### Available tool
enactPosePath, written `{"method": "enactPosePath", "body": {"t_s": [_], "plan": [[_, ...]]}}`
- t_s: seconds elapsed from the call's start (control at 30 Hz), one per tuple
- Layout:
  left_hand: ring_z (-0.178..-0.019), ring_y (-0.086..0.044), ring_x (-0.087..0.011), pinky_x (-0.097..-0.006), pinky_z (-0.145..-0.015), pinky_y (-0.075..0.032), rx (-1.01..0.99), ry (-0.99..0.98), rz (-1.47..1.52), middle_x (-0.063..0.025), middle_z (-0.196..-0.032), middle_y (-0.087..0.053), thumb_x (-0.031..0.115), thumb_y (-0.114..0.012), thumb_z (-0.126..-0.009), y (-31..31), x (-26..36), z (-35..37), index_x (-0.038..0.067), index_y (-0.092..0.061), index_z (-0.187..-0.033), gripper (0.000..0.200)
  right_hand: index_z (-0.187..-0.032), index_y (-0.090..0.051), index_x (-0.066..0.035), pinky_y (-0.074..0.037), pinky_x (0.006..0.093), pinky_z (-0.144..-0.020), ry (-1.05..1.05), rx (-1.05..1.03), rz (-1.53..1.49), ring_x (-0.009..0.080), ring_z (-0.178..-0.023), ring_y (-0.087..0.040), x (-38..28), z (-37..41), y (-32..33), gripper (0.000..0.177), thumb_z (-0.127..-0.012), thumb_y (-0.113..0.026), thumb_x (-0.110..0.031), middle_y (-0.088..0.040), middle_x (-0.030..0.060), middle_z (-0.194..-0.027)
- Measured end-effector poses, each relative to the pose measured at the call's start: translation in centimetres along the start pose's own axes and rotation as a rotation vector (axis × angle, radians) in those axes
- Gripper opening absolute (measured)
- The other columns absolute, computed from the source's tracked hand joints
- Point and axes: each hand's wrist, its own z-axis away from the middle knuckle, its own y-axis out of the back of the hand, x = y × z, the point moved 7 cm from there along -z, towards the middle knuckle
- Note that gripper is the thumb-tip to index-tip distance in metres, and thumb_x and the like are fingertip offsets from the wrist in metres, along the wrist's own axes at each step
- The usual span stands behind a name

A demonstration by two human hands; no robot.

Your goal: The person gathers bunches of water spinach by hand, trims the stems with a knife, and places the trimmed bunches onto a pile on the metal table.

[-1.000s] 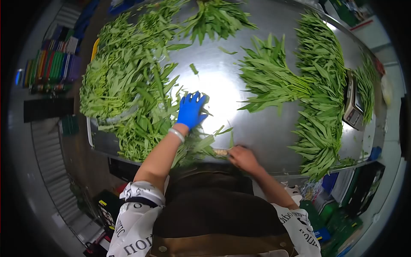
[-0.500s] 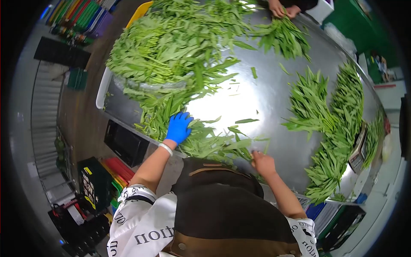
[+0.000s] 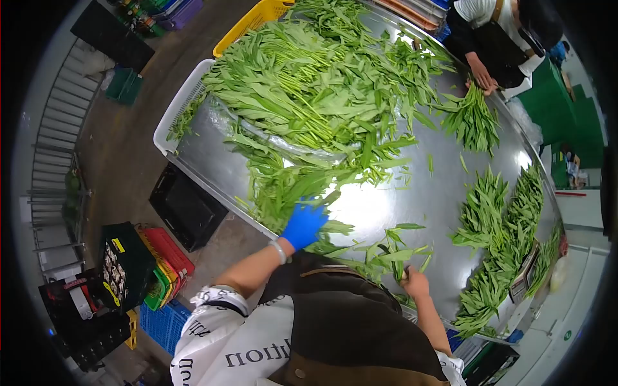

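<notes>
A large heap of leafy green stems (image 3: 302,83) lies on the metal table (image 3: 206,145), with looser greens trailing toward me. My left hand (image 3: 304,224), in a blue glove, touches the loose greens near the table's front edge; its fingers are spread and partly among the leaves. My bare right hand (image 3: 414,283) is closed round the stems of a small bunch of greens (image 3: 386,257) whose leaves point left. Laid-out bundles of greens (image 3: 499,248) rest on the table's right side.
Across the table a co-worker (image 3: 496,38) holds another bunch (image 3: 473,119). A white basket (image 3: 164,122) and a yellow basket (image 3: 248,26) stand by the heap. Black crate (image 3: 187,209), red crates (image 3: 168,254) and a blue crate (image 3: 164,325) are at the lower left.
The view has shifted, showing more of the co-worker. The greens at my right hand now stand apart from the loose pile as a small bunch. My left hand still touches the loose greens.
</notes>
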Motion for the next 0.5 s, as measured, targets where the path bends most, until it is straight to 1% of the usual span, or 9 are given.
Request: {"method": "enactPosePath", "body": {"t_s": [0.07, 0.1, 0.2, 0.27, 0.33, 0.37, 0.4, 0.43, 0.5], "plan": [[-0.117, -0.046, -0.0344, -0.0553, -0.096, -0.032, -0.05, 0.053, -0.077, -0.0103, -0.13, -0.051, 0.042, -0.07, -0.073, 0.6, -4.6, 1.9, 0.021, -0.058, -0.122, 0.054, -0.097, -0.055, -0.008, -0.049, 0.0464, -0.075, -0.061, -0.009, -0.017, 0.0379, -0.088, -0.062, 0.0, 0.2, 0.4, 0.035, -0.072, -0.07, -0.027, -0.066, 0.0161, -0.094], [-0.111, -0.048, -0.0333, -0.0522, -0.091, -0.034, -0.017, 0.117, -0.14, -0.0112, -0.128, -0.052, 0.042, -0.07, -0.072, 2.0, -9.8, 3.1, 0.021, -0.058, -0.122, 0.055, -0.097, -0.055, -0.008, -0.049, 0.0466, -0.075, -0.093, -0.009, 0.003, 0.0378, -0.088, -0.062, -0.3, 0.4, 0.6, 0.035, -0.072, -0.069, -0.028, -0.066, 0.0164, -0.094], [-0.105, -0.05, -0.0318, -0.0519, -0.088, -0.036, -0.048, 0.252, -0.234, -0.0103, -0.122, -0.052, 0.04, -0.071, -0.071, 5.7, -17.8, 3.5, 0.02, -0.058, -0.117, 0.053, -0.099, -0.056, -0.008, -0.05, 0.0469, -0.077, -0.16, -0.069, 0.097, 0.0376, -0.089, -0.063, -0.8, -0.1, 0.7, 0.036, -0.073, -0.069, -0.029, -0.067, 0.0171, -0.094], [-0.104, -0.053, -0.0306, -0.0491, -0.086, -0.039, 0.012, 0.22, -0.345, -0.0101, -0.116, -0.056, 0.04, -0.07, -0.071, 8.1, -22.4, 3.3, 0.019, -0.061, -0.113, 0.047, -0.103, -0.058, -0.008, -0.05, 0.0469, -0.078, -0.244, -0.164, 0.205, 0.0374, -0.09, -0.063, -2.4, -0.5, 2.2, 0.038, -0.075, -0.068, -0.03, -0.067, 0.0175, -0.094], [-0.098, -0.058, -0.0292, -0.0459, -0.081, -0.043, -0.077, 0.272, -0.413, -0.0103, -0.104, -0.062, 0.037, -0.071, -0.07, 7.2, -29.4, 3.0, 0.018, -0.064, -0.108, 0.044, -0.109, -0.058, -0.008, -0.05, 0.0467, -0.078, -0.15, -0.12, 0.174, 0.0372, -0.09, -0.063, -6.4, -1.8, 4.6, 0.04, -0.077, -0.067, -0.031, -0.067, 0.0174, -0.094], [-0.095, -0.06, -0.0291, -0.046, -0.079, -0.045, 0.004, 0.272, -0.467, -0.0104, -0.1, -0.064, 0.033, -0.071, -0.071, 7.7, -32.7, 2.8, 0.017, -0.064, -0.107, 0.04, -0.112, -0.058, -0.008, -0.05, 0.0465, -0.079, -0.106, -0.101, 0.155, 0.0371, -0.09, -0.063, -8.7, -2.4, 5.8, 0.042, -0.078, -0.066, -0.031, -0.067, 0.0174, -0.095], [-0.092, -0.062, -0.0291, -0.046, -0.077, -0.046, 0.086, 0.269, -0.517, -0.0105, -0.096, -0.065, 0.03, -0.07, -0.071, 8.3, -34.9, 2.3, 0.016, -0.065, -0.105, 0.037, -0.113, -0.058, -0.007, -0.05, 0.046, -0.078, -0.036, -0.017, 0.099, 0.0366, -0.089, -0.064, -11.7, -2.9, 7.6, 0.042, -0.079, -0.066, -0.03, -0.067, 0.017, -0.093], [-0.089, -0.062, -0.0298, -0.0463, -0.076, -0.047, -0.024, 0.3, -0.508, -0.011, -0.096, -0.065, 0.028, -0.069, -0.072, 9.1, -35.7, 1.4, 0.015, -0.066, -0.104, 0.034, -0.114, -0.057, -0.007, -0.05, 0.0455, -0.077, 0.031, 0.066, 0.044, 0.036, -0.089, -0.064, -14.8, -3.5, 9.4, 0.042, -0.08, -0.066, -0.029, -0.067, 0.0166, -0.092], [-0.085, -0.063, -0.0312, -0.047, -0.073, -0.048, -0.251, 0.354, -0.492, -0.0119, -0.094, -0.066, 0.025, -0.068, -0.074, 13.6, -35.3, 0.3, 0.013, -0.066, -0.1, 0.029, -0.112, -0.058, -0.007, -0.051, 0.0442, -0.077, 0.136, 0.116, -0.026, 0.035, -0.088, -0.064, -19.5, -4.6, 11.1, 0.04, -0.079, -0.067, -0.027, -0.066, 0.0158, -0.094]]}}
